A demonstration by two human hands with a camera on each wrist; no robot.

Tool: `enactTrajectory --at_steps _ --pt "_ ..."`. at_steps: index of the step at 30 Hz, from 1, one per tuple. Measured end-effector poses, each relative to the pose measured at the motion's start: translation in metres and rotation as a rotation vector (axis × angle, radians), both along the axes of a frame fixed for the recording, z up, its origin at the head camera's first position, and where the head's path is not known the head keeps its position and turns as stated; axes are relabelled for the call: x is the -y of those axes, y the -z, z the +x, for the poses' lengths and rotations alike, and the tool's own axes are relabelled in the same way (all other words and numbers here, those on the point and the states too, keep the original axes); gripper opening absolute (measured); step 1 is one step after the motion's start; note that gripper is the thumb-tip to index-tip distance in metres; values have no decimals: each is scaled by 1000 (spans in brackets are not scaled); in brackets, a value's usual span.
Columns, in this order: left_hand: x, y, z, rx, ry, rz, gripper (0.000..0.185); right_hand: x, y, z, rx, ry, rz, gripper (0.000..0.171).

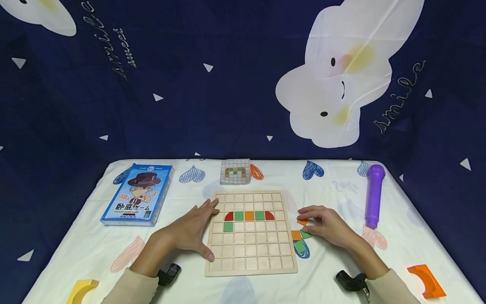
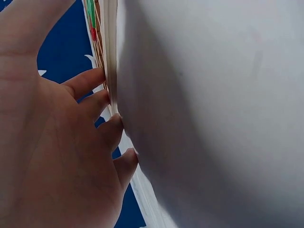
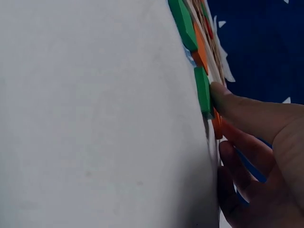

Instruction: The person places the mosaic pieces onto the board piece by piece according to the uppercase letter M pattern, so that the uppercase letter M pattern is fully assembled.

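In the head view, a wooden grid board lies on the table. One grid row holds red quarter-round pieces at both ends, with green and orange square tiles between them; a green tile sits below the left end. My left hand spans the board's left side, thumb and fingers spread, touching its edge. Right of the board, my right hand is over loose tiles, thumb by a green tile and fingers around an orange tile. A gap shows between thumb and index finger. Another orange tile and green tile lie nearby.
Behind the board stands a small pattern card showing a grid with coloured pieces. A blue game box lies at the left, a purple microphone-shaped object at the right. A yellow arch and an orange arch sit near the front corners.
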State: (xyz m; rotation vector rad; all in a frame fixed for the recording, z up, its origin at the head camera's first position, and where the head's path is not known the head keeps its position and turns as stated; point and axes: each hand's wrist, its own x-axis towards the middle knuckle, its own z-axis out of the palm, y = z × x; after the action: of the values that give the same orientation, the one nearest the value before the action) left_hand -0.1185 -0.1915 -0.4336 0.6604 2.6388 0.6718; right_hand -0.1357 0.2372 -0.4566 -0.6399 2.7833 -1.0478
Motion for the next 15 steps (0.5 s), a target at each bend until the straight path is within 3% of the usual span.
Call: enactTrajectory --at_steps 15 --pt "-1 0 1 6 -9 5 132 5 0 -1 -11 -4 25 25"
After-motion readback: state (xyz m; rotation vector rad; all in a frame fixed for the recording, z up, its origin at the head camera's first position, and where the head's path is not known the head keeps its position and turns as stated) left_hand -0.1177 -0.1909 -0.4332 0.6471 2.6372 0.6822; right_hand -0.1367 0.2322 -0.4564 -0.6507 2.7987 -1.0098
